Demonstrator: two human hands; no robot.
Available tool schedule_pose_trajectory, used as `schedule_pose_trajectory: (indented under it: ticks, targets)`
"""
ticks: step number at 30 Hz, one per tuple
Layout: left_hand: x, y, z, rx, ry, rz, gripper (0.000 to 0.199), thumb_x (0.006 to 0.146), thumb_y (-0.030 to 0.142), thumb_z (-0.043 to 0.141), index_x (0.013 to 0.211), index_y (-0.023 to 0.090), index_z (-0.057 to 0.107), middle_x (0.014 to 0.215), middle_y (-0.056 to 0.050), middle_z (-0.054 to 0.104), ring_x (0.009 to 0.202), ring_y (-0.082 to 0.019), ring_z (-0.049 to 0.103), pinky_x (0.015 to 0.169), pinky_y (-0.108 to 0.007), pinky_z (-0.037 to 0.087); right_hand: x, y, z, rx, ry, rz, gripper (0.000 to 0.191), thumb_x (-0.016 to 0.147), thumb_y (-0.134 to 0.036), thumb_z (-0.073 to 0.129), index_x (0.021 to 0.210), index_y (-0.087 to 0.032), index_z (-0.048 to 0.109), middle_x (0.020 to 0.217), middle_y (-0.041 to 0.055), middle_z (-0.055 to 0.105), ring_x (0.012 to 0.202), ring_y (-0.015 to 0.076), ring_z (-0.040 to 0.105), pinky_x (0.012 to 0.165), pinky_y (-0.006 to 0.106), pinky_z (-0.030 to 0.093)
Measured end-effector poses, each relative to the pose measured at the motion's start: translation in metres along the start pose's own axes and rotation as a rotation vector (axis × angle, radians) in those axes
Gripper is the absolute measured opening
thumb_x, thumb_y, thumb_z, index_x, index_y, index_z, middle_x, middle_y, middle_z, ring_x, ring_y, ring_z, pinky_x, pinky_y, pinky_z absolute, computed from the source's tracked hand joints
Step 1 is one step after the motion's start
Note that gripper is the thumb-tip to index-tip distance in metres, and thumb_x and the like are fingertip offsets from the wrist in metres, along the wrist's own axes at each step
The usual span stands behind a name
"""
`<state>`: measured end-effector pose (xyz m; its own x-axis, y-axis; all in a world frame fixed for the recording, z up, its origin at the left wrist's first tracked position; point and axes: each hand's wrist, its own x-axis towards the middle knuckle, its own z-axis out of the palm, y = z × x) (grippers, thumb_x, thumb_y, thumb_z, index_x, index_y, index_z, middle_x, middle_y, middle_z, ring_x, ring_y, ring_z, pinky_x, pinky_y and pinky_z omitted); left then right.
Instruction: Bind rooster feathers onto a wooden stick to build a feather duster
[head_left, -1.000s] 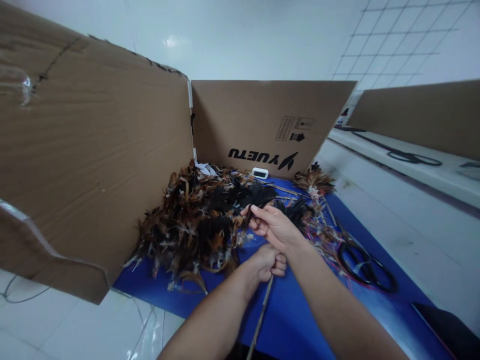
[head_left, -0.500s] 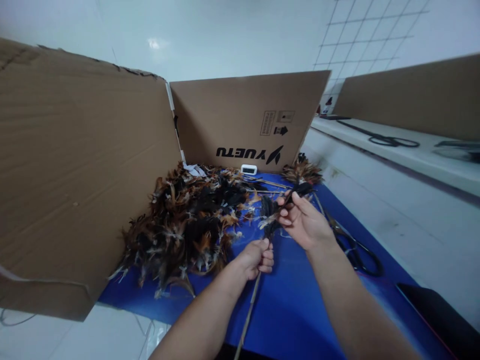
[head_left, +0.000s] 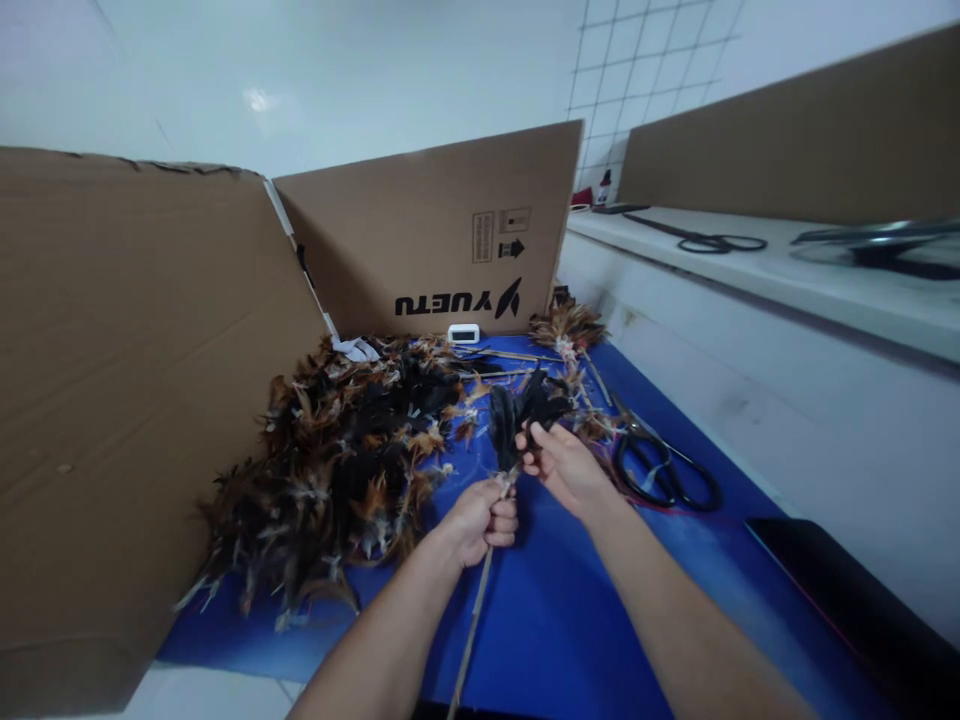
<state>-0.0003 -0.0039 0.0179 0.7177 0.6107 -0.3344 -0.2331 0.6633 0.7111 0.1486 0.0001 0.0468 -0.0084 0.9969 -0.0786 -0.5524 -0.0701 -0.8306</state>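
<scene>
My left hand point(head_left: 480, 518) is closed around a thin stick point(head_left: 474, 630) whose lower end runs down toward me. Black feathers point(head_left: 504, 425) fan out from the stick's top, just above that fist. My right hand point(head_left: 559, 462) pinches a dark feather point(head_left: 546, 400) beside the fan, its base close to the stick's tip. Whether that feather touches the stick I cannot tell. Left of both hands lies a large heap of brown and black feathers point(head_left: 375, 450) on the blue table point(head_left: 570, 610).
Black-handled scissors point(head_left: 667, 475) lie right of my hands. A feather bundle point(head_left: 568, 322), loose sticks point(head_left: 510, 354) and a small white device point(head_left: 463, 333) are at the back. Cardboard panels point(head_left: 427, 220) stand behind and left. A dark flat object point(head_left: 840, 590) sits near right; another pair of scissors point(head_left: 705, 240) rests on the ledge.
My right hand has come down and closer to my left fist, and the black feathers now stand fanned upward. The whole view has turned slightly to the right. My left hand still grips the stick.
</scene>
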Motion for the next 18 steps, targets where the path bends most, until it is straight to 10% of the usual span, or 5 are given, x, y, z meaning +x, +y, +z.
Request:
schedule_pose_trajectory:
  ticks: [18]
  targets:
    - [-0.0030,-0.0008,0.0051,0.086,0.058,-0.029,0.025,0.080,0.043,0.043,0.078,0.018,0.040,0.050,0.009,0.025,0.036,-0.002,0.014,0.035,-0.016,0.006,0.0008,0.0073,-0.0007,-0.044,0.027,-0.012,0.028,0.063,-0.033,0.071,0.077,-0.019,0.051,0.064,-0.0051,0.053,0.051,0.0059,0.047,0.046,0.019,0.034]
